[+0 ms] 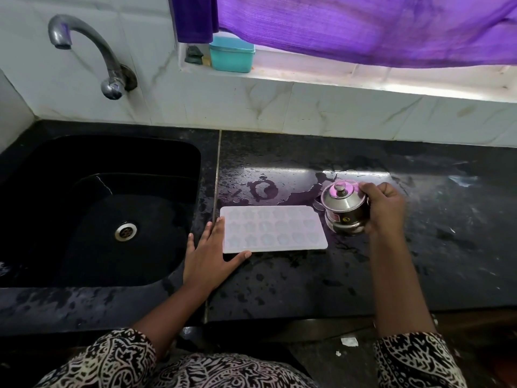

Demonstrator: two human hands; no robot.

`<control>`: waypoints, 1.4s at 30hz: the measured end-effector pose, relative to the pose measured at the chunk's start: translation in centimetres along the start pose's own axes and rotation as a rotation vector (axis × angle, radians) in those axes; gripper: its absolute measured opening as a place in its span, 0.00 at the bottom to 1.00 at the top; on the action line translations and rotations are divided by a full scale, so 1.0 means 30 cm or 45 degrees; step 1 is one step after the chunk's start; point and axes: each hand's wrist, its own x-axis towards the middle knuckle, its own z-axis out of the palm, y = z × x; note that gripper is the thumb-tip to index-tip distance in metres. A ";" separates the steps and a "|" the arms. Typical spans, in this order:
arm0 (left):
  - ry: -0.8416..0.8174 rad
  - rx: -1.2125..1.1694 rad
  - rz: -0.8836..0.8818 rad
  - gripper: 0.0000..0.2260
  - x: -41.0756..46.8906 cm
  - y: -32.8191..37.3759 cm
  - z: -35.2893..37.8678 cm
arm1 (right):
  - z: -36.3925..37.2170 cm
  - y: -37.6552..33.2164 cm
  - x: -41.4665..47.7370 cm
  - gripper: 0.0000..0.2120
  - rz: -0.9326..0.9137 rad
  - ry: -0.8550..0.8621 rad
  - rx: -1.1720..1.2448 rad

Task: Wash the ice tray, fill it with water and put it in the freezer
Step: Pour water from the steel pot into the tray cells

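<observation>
A pale, translucent ice tray (275, 229) with several star-shaped cells lies flat on the wet black counter (307, 281), just right of the sink. My left hand (209, 256) rests flat on the counter at the tray's left end, its fingers spread and touching the tray's edge and front corner. My right hand (384, 207) grips a small steel pot with a knobbed lid (343, 210), held tilted at the tray's right end.
The black sink (92, 208) with its drain lies to the left, under a wall tap (84, 49) with no water running. Puddles cover the counter behind the tray. A teal box (231, 56) stands on the window ledge under a purple curtain (363, 26).
</observation>
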 end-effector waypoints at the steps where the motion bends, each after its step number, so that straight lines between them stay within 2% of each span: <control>1: 0.001 0.000 0.001 0.46 0.001 0.001 0.001 | -0.004 0.001 0.001 0.17 0.001 0.008 -0.010; 25: 0.003 0.015 0.012 0.46 0.004 -0.006 0.006 | -0.030 -0.005 -0.035 0.14 -0.154 0.048 -0.435; 42: 0.010 0.015 0.016 0.46 0.000 -0.003 0.001 | -0.022 -0.024 -0.055 0.12 -0.113 0.060 -0.422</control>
